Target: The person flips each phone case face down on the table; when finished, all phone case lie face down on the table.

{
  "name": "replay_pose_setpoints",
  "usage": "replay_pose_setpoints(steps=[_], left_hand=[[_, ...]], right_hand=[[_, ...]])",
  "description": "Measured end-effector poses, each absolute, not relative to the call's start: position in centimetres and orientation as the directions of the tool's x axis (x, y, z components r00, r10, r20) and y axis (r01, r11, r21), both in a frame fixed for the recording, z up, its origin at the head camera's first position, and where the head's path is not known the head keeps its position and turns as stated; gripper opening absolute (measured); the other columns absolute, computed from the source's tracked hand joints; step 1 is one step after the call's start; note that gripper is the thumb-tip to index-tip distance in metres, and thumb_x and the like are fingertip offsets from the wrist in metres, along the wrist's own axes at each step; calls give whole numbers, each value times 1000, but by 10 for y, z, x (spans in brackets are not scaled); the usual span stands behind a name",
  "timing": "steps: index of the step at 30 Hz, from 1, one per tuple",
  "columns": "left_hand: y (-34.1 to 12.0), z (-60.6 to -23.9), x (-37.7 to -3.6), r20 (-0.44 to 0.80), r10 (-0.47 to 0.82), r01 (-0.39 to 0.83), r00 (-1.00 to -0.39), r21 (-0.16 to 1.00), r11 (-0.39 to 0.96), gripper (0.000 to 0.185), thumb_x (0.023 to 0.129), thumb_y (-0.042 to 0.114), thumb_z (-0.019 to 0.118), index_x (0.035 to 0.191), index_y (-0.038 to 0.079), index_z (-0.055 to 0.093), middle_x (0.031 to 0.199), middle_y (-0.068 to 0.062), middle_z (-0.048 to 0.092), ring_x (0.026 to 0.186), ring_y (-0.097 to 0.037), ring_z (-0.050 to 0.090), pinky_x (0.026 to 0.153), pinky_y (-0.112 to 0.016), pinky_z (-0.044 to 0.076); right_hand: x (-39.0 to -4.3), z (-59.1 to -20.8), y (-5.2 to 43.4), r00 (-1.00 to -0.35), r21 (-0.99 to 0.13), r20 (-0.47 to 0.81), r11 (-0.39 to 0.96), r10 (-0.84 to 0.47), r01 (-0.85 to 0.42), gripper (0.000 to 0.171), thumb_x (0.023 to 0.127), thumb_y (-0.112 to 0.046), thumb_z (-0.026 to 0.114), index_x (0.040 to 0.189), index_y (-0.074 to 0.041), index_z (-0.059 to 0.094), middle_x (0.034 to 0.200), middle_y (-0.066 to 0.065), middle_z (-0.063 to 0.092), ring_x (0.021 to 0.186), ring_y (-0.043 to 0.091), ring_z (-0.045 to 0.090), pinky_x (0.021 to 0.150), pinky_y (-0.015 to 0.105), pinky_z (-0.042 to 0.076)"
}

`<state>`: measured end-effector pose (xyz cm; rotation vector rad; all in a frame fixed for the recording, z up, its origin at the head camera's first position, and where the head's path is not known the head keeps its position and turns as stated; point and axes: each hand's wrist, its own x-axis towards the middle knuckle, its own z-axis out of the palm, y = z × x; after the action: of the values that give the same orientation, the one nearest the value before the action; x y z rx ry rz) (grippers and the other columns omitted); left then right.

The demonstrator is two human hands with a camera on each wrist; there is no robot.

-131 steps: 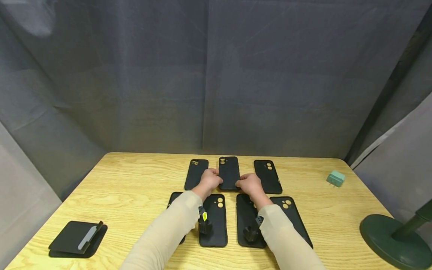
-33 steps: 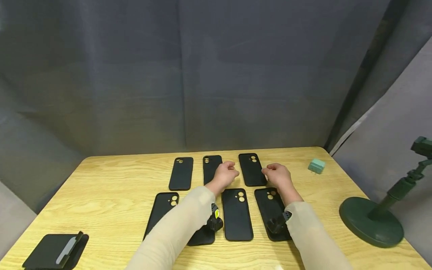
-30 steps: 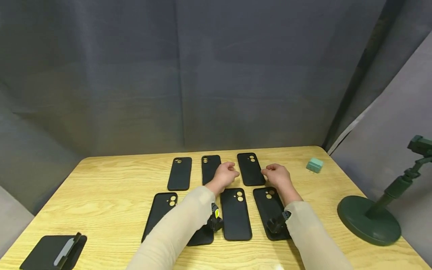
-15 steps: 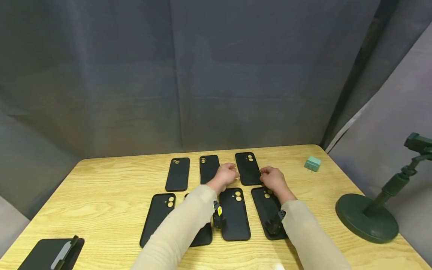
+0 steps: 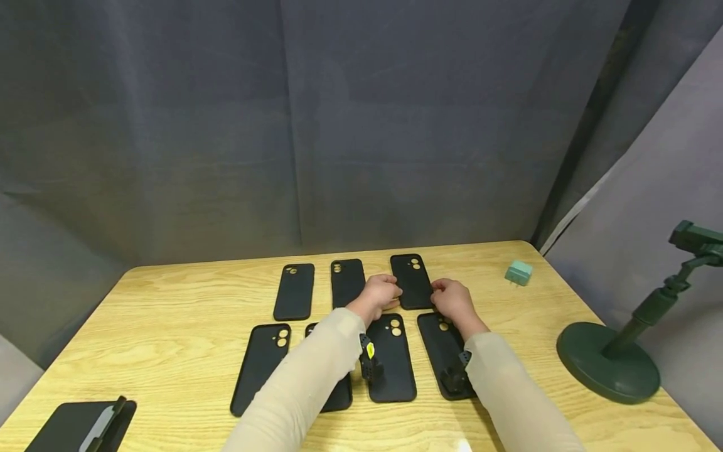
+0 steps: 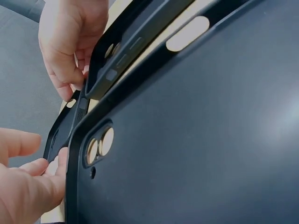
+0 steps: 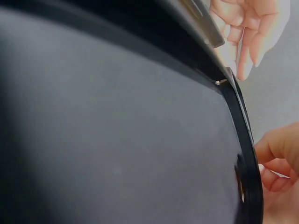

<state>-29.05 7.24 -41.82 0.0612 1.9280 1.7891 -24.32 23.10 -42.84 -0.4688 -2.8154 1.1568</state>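
Observation:
Several black phone cases lie on the table, three in a back row and the others in a front row. My left hand (image 5: 380,294) reaches to the lower left edge of the back right phone case (image 5: 412,281). Its fingers (image 6: 61,161) touch that edge, while the thumb stands apart in the left wrist view. My right hand (image 5: 454,300) pinches the same case at its lower right corner. Beside my left hand lies the back middle case (image 5: 347,280). Under my forearms are the front cases, such as the inner right one (image 5: 391,367), partly hidden.
A back left case (image 5: 294,292) and a front left case (image 5: 258,364) lie further left. A dark stand with a round base (image 5: 607,362) is at the right, with a green charger plug (image 5: 518,273) behind it. A black folded holder (image 5: 70,427) sits front left.
Both hands have gone from the back middle case to the back right one. Lately my right hand has closed in on its corner and my left has come to its edge. The head view shifted right.

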Motion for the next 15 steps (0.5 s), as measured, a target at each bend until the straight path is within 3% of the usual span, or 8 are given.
replay_pose_setpoints(steps=[10, 15], left_hand=[[72, -416, -292, -306, 350, -301, -885, 951, 69, 45, 90, -4, 48, 135, -5, 42, 138, -21, 40, 119, -31, 50, 90, -35, 48], [75, -415, -292, -271, 348, -272, -897, 961, 48, 45, 89, -5, 49, 133, -7, 43, 136, -22, 42, 117, -30, 51, 91, -36, 48]], right_hand=[[-241, -425, 233, -953, -706, -69, 661, 296, 256, 35, 89, -5, 45, 120, 4, 56, 110, 21, 59, 78, 26, 57, 56, 30, 46], [-241, -426, 232, -952, -712, -82, 650, 296, 264, 34, 90, -6, 45, 120, 4, 56, 110, 20, 59, 81, 26, 56, 57, 29, 46]])
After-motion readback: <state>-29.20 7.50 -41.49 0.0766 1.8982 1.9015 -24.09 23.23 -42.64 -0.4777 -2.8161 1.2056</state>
